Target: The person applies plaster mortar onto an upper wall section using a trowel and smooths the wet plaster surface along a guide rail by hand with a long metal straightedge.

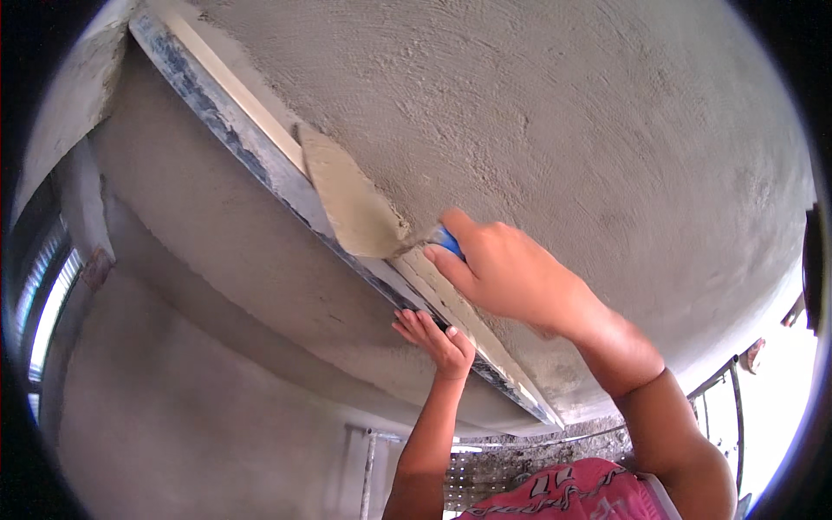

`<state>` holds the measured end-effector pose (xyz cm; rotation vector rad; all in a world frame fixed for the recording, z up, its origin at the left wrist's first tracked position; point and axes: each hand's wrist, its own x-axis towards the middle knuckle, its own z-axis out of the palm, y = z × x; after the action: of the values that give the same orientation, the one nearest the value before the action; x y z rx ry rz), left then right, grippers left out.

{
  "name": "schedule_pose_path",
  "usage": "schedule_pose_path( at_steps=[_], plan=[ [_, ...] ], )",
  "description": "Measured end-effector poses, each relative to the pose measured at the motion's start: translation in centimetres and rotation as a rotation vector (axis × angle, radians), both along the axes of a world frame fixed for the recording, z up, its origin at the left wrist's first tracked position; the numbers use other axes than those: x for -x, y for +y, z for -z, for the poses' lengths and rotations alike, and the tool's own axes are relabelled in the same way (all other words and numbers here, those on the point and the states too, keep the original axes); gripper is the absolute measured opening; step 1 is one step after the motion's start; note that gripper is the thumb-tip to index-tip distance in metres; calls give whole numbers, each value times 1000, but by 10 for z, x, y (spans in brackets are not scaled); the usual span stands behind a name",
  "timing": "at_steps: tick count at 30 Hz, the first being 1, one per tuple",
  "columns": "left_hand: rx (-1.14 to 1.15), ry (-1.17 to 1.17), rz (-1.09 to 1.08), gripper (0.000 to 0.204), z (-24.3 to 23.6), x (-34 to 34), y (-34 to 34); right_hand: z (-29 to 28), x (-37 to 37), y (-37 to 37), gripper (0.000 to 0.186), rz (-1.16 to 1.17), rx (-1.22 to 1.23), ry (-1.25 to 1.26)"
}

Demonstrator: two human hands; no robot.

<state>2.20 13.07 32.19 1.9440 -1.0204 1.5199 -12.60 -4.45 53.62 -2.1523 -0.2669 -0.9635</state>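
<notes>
A pointed trowel (355, 204) with a blue handle (449, 244) is in my right hand (511, 269), my fingers closed around the handle. Its blade lies over a long, narrow straightedge (260, 169), smeared with grey and dark blue, which runs slantwise along the edge of the plastered surface. Wet plaster clings along the blade's edge near the handle. Lower down, my left hand (442, 342) grips the straightedge from its lower side, fingers reaching over it and thumb beside them. A pale strip of plaster (433, 282) runs along the straightedge between the two hands.
Rough grey plaster (607, 130) spreads above and right of the straightedge. Below it is a smoother grey wall (217, 373). A window (54, 308) sits at the far left. A metal pole (368, 472) stands at the bottom, and dark metal bars (737, 407) at the lower right.
</notes>
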Motion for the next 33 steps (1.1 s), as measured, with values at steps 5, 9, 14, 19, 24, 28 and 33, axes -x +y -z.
schedule_pose_path(
  at_steps=[5, 9, 14, 19, 24, 28, 33],
  plan=[
    [33, -24, 35, 64, 3, -4, -5, 9, 2, -20, 37, -182, -45, 36],
    [38, -39, 34, 64, -1, -3, -6, 37, 11, -40, 36, -452, -181, 149],
    [36, -21, 5, 64, 0, -2, -5, 61, 4, -39, 38, -315, -350, 246],
    [58, -37, 21, 62, 0, -1, -10, 72, -15, -25, 38, -136, -192, 131],
    [55, -22, 17, 63, 2, 2, -7, 74, 5, -19, 38, -209, -201, 176],
    [58, -19, 43, 64, 5, -3, 0, 90, 19, -34, 37, -388, -228, 273],
    [30, -7, 25, 63, 3, -6, 8, 153, 51, -46, 45, -605, -611, 525]
  ],
)
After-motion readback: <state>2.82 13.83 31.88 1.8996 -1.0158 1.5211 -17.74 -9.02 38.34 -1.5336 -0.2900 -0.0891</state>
